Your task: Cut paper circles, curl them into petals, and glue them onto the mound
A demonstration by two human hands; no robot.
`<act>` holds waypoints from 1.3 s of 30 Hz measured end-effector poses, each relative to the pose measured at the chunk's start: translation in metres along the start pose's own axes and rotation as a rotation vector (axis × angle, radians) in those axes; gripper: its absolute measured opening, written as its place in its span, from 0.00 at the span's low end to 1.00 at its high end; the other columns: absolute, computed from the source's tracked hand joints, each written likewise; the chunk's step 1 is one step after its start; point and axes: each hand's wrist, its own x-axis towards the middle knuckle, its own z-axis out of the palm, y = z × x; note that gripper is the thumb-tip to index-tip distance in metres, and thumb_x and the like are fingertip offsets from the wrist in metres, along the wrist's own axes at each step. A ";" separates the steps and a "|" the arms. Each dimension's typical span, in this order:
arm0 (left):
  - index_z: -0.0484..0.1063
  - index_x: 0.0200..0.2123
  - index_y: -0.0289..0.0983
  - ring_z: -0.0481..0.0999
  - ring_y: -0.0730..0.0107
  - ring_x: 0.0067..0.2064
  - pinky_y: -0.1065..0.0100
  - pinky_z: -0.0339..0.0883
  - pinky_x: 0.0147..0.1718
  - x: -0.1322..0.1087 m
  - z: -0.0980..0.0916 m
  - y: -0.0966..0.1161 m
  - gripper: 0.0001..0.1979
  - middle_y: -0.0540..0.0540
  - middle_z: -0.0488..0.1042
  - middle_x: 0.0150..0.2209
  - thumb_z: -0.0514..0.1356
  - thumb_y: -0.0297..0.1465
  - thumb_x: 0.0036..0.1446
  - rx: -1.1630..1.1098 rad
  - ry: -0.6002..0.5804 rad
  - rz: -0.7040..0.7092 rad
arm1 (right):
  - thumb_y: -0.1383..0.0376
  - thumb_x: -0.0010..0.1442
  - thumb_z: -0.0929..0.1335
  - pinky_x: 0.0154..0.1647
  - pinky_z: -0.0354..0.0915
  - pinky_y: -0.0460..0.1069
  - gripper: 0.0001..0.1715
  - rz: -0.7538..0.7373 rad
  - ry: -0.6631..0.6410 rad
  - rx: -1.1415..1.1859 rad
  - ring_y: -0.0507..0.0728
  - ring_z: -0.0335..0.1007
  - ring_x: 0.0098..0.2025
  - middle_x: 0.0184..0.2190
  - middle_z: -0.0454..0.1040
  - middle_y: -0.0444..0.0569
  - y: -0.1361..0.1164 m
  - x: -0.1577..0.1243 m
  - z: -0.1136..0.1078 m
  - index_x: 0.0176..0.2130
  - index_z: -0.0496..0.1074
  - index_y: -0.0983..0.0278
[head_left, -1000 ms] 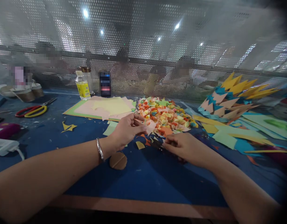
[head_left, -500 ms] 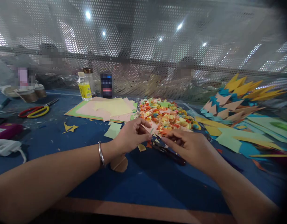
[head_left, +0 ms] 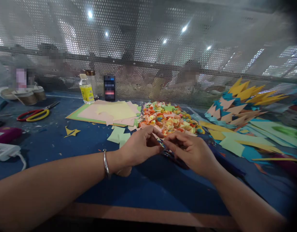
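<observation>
My left hand point(head_left: 138, 148) and my right hand point(head_left: 190, 151) meet fingertip to fingertip just above the blue table point(head_left: 143, 190). Both pinch a small piece of paper point(head_left: 162, 142) between them, most of it hidden by the fingers. A silver bangle point(head_left: 106, 158) sits on my left wrist. Right behind the hands lies a heap of small folded coloured paper pieces point(head_left: 169, 120). A dark tool point(head_left: 173, 159) lies on the table under my right hand.
Pastel paper sheets point(head_left: 107, 112) lie at the back left, with red-and-yellow scissors point(head_left: 33, 114), a yellow-labelled bottle point(head_left: 87, 88) and a dark can point(head_left: 109, 87). Pointed paper cut-outs point(head_left: 242, 103) pile at the right. A perforated screen point(head_left: 148, 51) closes the back; people sit beyond it.
My right hand lifted from the table and came left to meet my left hand. Both hands drew closer to me, and the pink piece is now pinched between them.
</observation>
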 end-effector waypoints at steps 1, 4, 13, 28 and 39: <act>0.66 0.39 0.36 0.73 0.73 0.31 0.69 0.65 0.32 0.000 -0.001 0.001 0.13 0.50 0.72 0.27 0.62 0.24 0.49 -0.013 -0.007 -0.004 | 0.54 0.62 0.64 0.23 0.61 0.45 0.15 -0.005 0.005 0.006 0.50 0.63 0.23 0.26 0.69 0.44 -0.001 0.000 0.000 0.34 0.72 0.63; 0.65 0.41 0.36 0.74 0.73 0.30 0.69 0.65 0.32 -0.001 -0.005 0.002 0.12 0.50 0.72 0.26 0.61 0.27 0.52 -0.067 -0.036 -0.026 | 0.55 0.62 0.64 0.22 0.60 0.45 0.15 -0.023 0.029 0.008 0.49 0.62 0.22 0.25 0.68 0.44 -0.005 0.001 0.000 0.32 0.71 0.63; 0.66 0.41 0.36 0.75 0.70 0.31 0.67 0.65 0.33 0.002 -0.008 0.001 0.16 0.49 0.74 0.27 0.63 0.25 0.48 -0.066 -0.100 -0.035 | 0.55 0.62 0.64 0.21 0.58 0.45 0.14 -0.014 0.014 -0.004 0.49 0.59 0.21 0.23 0.66 0.42 -0.002 0.001 -0.003 0.32 0.70 0.62; 0.65 0.38 0.35 0.73 0.72 0.32 0.70 0.64 0.32 0.005 0.001 0.007 0.12 0.48 0.73 0.29 0.63 0.28 0.51 0.013 -0.056 -0.022 | 0.58 0.63 0.63 0.25 0.58 0.45 0.14 -0.065 -0.064 -0.019 0.51 0.60 0.26 0.24 0.66 0.44 -0.004 0.000 -0.007 0.30 0.70 0.62; 0.69 0.38 0.33 0.74 0.73 0.29 0.69 0.66 0.32 0.011 -0.012 0.008 0.14 0.49 0.74 0.27 0.66 0.29 0.47 -0.077 0.065 -0.123 | 0.58 0.63 0.64 0.25 0.59 0.44 0.12 -0.061 0.062 -0.007 0.50 0.60 0.26 0.25 0.68 0.43 0.005 0.003 -0.011 0.33 0.71 0.63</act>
